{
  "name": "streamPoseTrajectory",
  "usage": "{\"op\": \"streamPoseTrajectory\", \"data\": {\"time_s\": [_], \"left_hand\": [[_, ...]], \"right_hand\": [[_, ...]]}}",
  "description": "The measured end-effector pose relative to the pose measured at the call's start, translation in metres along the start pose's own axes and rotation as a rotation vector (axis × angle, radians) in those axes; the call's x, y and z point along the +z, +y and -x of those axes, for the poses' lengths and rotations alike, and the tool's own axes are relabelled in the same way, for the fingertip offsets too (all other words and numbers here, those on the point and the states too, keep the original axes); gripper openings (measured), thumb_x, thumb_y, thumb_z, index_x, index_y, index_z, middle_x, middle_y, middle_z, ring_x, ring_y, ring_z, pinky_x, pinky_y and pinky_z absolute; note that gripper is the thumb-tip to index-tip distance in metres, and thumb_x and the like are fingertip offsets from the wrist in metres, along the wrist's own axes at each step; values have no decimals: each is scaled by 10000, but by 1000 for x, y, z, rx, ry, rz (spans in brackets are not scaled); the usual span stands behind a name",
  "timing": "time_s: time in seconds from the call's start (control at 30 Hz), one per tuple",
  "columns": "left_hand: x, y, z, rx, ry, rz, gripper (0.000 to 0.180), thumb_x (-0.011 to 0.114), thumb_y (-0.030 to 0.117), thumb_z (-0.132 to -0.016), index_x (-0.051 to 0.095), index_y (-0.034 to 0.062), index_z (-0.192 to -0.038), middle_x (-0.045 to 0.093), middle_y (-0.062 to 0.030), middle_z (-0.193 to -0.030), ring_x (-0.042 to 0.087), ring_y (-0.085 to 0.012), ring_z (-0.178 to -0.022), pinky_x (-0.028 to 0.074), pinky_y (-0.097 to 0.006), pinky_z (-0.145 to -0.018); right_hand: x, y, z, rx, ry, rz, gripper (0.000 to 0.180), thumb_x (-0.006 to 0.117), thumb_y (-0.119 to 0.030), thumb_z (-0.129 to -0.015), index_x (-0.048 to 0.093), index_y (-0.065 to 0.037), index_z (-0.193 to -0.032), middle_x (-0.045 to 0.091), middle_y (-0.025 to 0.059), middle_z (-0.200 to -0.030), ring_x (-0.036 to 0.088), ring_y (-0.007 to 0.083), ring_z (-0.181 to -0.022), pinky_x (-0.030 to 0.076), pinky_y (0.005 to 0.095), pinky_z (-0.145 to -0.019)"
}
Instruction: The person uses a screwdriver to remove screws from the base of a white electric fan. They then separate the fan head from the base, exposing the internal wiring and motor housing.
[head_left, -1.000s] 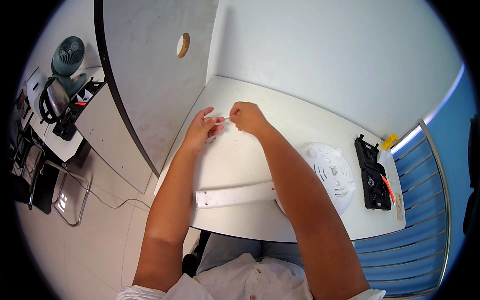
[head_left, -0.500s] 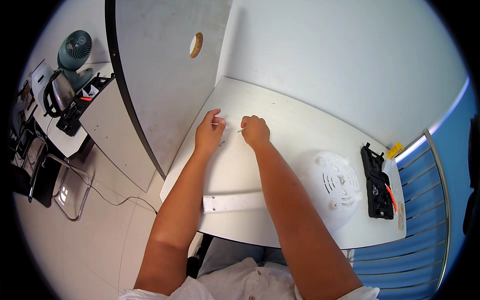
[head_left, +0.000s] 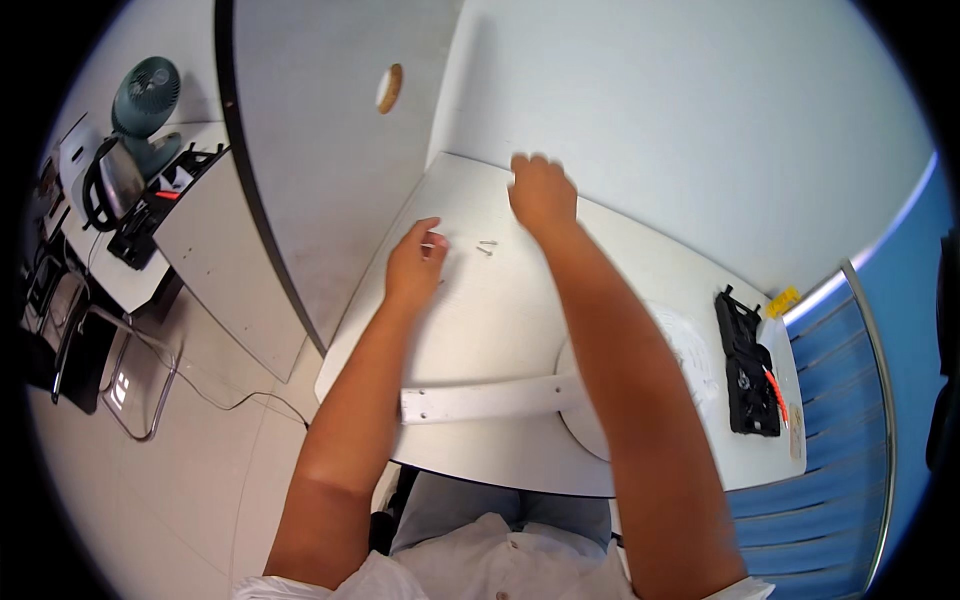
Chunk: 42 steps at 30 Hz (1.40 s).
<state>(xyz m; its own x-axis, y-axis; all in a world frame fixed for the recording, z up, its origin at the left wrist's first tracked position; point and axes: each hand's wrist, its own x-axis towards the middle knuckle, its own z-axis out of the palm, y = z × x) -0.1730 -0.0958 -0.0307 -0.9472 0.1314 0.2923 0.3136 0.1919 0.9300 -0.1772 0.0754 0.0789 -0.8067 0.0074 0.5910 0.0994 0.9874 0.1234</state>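
My left hand (head_left: 414,265) hovers over the table's left part, thumb and fingers pinched on a small pale thing that looks like a screw (head_left: 430,245). To its right lie two loose screws (head_left: 486,247) on the white tabletop, slightly apart. Another small piece (head_left: 441,283) shows beside my left wrist. Near the table's far edge, my right hand (head_left: 543,194) has its fingers curled down; what they hold, if anything, is hidden. A white metal strip (head_left: 480,402) with holes lies across the near side. Its right end meets a round white vented housing (head_left: 588,420), partly covered by my right forearm.
An open black tool case (head_left: 745,370) with an orange-handled tool (head_left: 775,395) lies at the table's right, by a yellow object (head_left: 782,302). Walls border the far and left sides. Metal rails (head_left: 850,400) stand right. A kettle (head_left: 118,182) and green fan (head_left: 148,100) stand far left.
My right hand has moved away and to the right, from beside the screws to the table's far edge. Two screws now show where it was. My left hand has hardly moved.
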Motion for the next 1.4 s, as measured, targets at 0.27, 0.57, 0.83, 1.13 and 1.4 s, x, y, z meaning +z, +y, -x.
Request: {"op": "streamPoseTrajectory", "data": {"time_s": [0.27, 0.57, 0.83, 1.13, 1.4], "left_hand": [[-43, 26, 2, 121, -165, 41, 366, 581, 159, -868, 523, 58, -1215, 607, -78, -1073, 562, -155, -909, 448, -281, -813], [-37, 116, 140, 353, -683, -659, 574, 761, 226, -676, 536, 56, -1176, 558, -128, -1164, 505, -309, -1065, 410, -405, -893], [-13, 113, 156, 344, -570, -839, 481, 778, 174, -614, 593, 50, -1040, 566, -107, -988, 536, -287, -919, 458, -369, -768], [-14, 105, 162, 534, -529, -818, 485, 769, 184, -594, 587, 33, -1018, 582, -123, -946, 568, -298, -835, 477, -375, -710], [-9, 107, 176, 471, -502, -818, 509, 764, 195, -622, 574, 36, -1067, 579, -118, -992, 572, -294, -878, 481, -377, -735]], "right_hand": [[-224, 88, 78, 56, -155, -583, 287, 626, -218, -816, 564, -80, -1060, 568, 48, -914, 538, 178, -876, 438, 319, -745], [-160, 259, 274, 761, 10, -1014, 340, 570, -222, -873, 533, -57, -1168, 588, 36, -1024, 526, 97, -945, 414, 245, -776], [-66, 288, 273, 925, 147, -1135, 239, 533, -211, -893, 568, -67, -1080, 605, 20, -935, 540, 99, -851, 443, 254, -723], [-77, 278, 281, 798, 205, -1209, 245, 529, -187, -891, 570, -30, -1075, 600, 29, -902, 542, 99, -833, 429, 242, -744], [-95, 253, 280, 494, 368, -1178, 263, 539, -164, -897, 548, 13, -1091, 590, 74, -929, 565, 137, -876, 436, 279, -815]]}}
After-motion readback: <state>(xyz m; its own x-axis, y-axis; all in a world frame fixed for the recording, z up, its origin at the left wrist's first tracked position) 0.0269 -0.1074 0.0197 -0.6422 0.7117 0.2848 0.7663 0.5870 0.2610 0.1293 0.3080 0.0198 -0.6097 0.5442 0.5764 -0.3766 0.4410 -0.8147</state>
